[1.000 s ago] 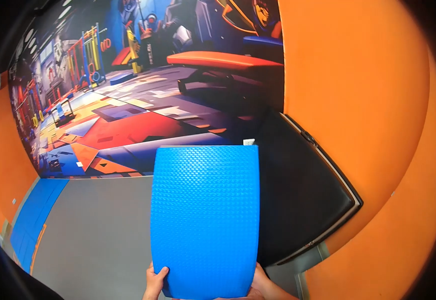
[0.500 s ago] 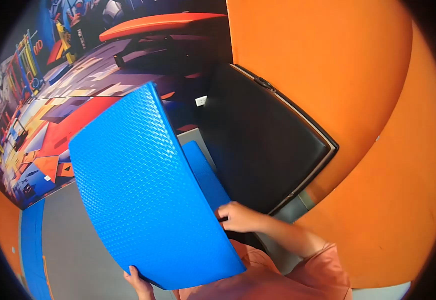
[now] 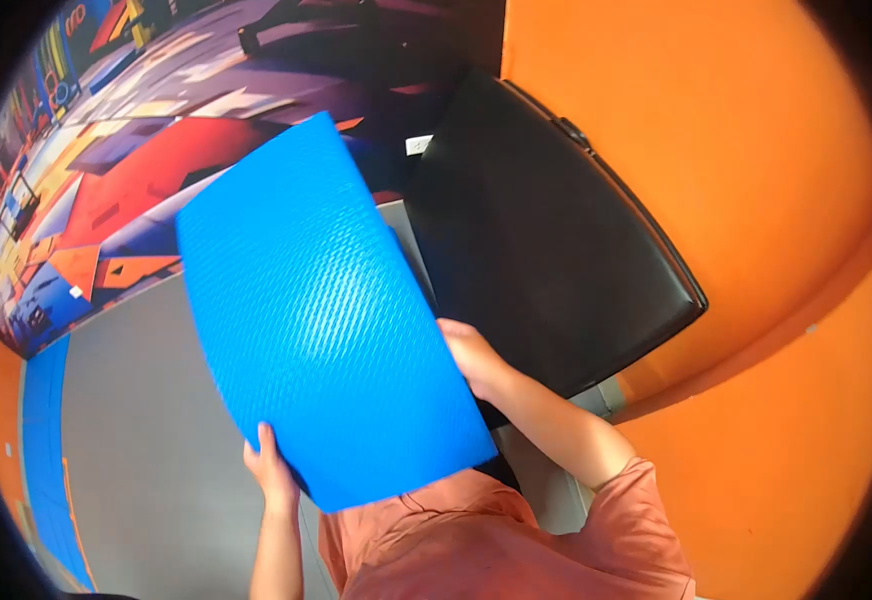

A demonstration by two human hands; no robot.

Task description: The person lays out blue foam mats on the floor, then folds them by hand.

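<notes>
A large blue mat [image 3: 326, 320] with a woven-looking surface texture is in front of me, tilted and slightly curved. My left hand [image 3: 274, 468] grips its lower left edge, with the thumb on the near face. At the right edge, my right hand [image 3: 471, 355] closes around the side; its fingertips are partly hidden behind the mat. Just to the right of the mat, a black padded panel [image 3: 536, 240] leans against the wall. What lies behind the mat is mostly hidden.
An orange wall [image 3: 676, 130] rises on the right. Ahead is a colourful mural wall [image 3: 196, 150] with a white outlet [image 3: 418, 146] low on it. Grey floor [image 3: 136, 400] spreads to the left, bordered by a blue strip [image 3: 44, 420].
The mat has tilted and drawn toward me, its face turned more to view. My right hand has moved up along its edge. The blue piece behind it is now nearly covered.
</notes>
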